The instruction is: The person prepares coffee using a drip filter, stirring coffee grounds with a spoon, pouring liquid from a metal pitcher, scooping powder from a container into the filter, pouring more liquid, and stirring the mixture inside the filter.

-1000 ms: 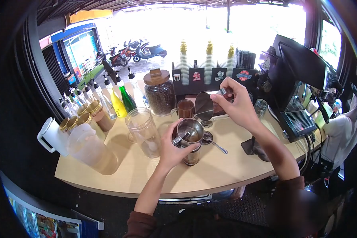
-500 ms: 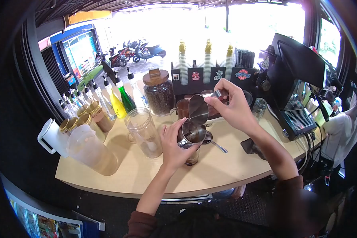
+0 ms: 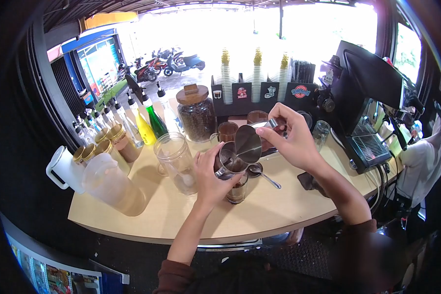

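Note:
My left hand [image 3: 211, 174] is wrapped round a metal cup [image 3: 229, 159], tilted above a glass [image 3: 236, 192] on the counter. My right hand [image 3: 293, 138] pinches a small metal pitcher [image 3: 249, 144] by its handle side, tipped so that its lip meets the rim of the cup. Whether liquid runs between them cannot be made out. Just right of the glass, a spoon [image 3: 270, 180] lies with its bowl end on a small dark round dish. Behind the cup stands a glass mug with brown contents [image 3: 228, 133].
Left on the counter [image 3: 181, 220] stand a large clear jar [image 3: 174, 164], a cloudy pitcher [image 3: 113, 186], a white jug [image 3: 66, 169] and several pump bottles. A coffee bean jar [image 3: 197, 117] and cup holder [image 3: 252, 101] stand behind. An espresso machine [image 3: 367, 142] is at right.
The metal cup in my left hand has tilted and shifted slightly left, showing more of the glass below. The small pitcher in my right hand moved left, then back right and slightly down.

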Demonstrator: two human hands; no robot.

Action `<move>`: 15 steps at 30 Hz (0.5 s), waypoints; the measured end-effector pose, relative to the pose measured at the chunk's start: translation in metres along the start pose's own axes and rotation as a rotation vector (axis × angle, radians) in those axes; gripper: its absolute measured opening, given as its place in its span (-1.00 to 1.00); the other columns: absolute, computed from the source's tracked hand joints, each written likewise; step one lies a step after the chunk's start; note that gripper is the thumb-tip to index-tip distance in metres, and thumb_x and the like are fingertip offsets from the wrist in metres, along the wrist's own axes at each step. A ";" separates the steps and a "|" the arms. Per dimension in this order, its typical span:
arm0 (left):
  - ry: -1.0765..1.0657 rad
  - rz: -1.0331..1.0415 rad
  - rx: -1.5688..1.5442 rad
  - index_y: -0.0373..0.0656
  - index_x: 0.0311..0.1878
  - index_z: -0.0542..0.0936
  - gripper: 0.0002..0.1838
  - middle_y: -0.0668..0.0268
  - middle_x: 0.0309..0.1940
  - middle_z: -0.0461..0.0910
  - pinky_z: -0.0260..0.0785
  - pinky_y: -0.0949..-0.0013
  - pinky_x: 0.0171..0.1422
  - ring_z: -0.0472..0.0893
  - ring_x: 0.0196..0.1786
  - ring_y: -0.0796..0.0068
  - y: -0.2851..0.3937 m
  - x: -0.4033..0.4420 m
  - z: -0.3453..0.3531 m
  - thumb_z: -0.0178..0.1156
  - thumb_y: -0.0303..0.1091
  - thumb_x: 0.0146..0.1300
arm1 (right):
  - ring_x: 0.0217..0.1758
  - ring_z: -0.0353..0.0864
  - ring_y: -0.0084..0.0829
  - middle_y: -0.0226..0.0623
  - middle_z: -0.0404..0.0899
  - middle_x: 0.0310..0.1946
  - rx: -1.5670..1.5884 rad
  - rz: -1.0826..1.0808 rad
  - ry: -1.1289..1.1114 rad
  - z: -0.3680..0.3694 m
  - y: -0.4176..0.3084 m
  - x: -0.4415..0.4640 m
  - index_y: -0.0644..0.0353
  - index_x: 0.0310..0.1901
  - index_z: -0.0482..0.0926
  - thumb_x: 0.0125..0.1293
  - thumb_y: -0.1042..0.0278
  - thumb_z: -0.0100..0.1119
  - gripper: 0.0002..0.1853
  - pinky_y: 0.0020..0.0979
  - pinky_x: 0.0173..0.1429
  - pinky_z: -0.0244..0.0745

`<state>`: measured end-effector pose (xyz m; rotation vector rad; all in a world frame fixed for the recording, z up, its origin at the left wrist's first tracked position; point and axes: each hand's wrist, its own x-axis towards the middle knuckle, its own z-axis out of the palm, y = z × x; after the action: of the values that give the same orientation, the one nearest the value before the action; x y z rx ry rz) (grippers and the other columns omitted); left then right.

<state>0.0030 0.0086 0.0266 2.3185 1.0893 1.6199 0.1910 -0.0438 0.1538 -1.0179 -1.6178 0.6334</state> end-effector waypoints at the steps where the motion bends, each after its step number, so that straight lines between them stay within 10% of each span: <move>1: -0.009 0.001 -0.002 -0.11 0.22 0.43 -0.10 0.25 0.04 0.54 -0.04 0.01 0.43 0.49 0.13 0.29 0.000 0.000 -0.001 0.57 -0.14 -0.31 | -0.43 0.46 -0.77 -0.50 0.38 -0.55 -0.003 0.007 0.012 -0.001 0.001 0.000 0.25 -0.37 0.29 0.24 0.51 0.25 -0.74 -0.61 -0.38 0.50; 9: -0.036 -0.006 -0.015 -0.12 0.20 0.45 -0.13 0.25 0.03 0.56 -0.01 0.05 0.41 0.51 0.11 0.29 0.005 0.001 -0.009 0.55 -0.11 -0.30 | -0.46 0.18 -0.75 -0.55 0.22 -0.57 -0.069 -0.009 0.071 -0.008 0.015 0.001 0.22 -0.39 0.29 0.19 0.48 0.31 -0.71 -0.61 -0.39 0.25; 11: -0.031 -0.025 -0.031 -0.12 0.18 0.47 -0.14 0.25 -0.01 0.58 0.02 0.09 0.38 0.52 0.09 0.30 0.006 0.001 -0.010 0.55 -0.10 -0.30 | -0.43 0.38 -0.81 -0.55 0.28 -0.51 -0.178 -0.069 0.049 -0.012 0.017 0.003 0.21 -0.37 0.29 0.26 0.50 0.25 -0.74 -0.64 -0.36 0.56; 15: -0.060 -0.068 -0.064 -0.11 0.16 0.48 -0.15 0.26 -0.05 0.59 0.04 0.13 0.36 0.53 0.07 0.31 0.007 0.002 -0.012 0.55 -0.08 -0.31 | -0.44 0.31 -0.83 -0.57 0.24 -0.51 -0.150 -0.046 0.054 -0.011 0.012 0.004 0.20 -0.38 0.28 0.25 0.50 0.26 -0.73 -0.67 -0.38 0.53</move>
<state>-0.0037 0.0012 0.0367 2.2494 1.0743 1.5283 0.2048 -0.0353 0.1487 -1.0945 -1.6549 0.4552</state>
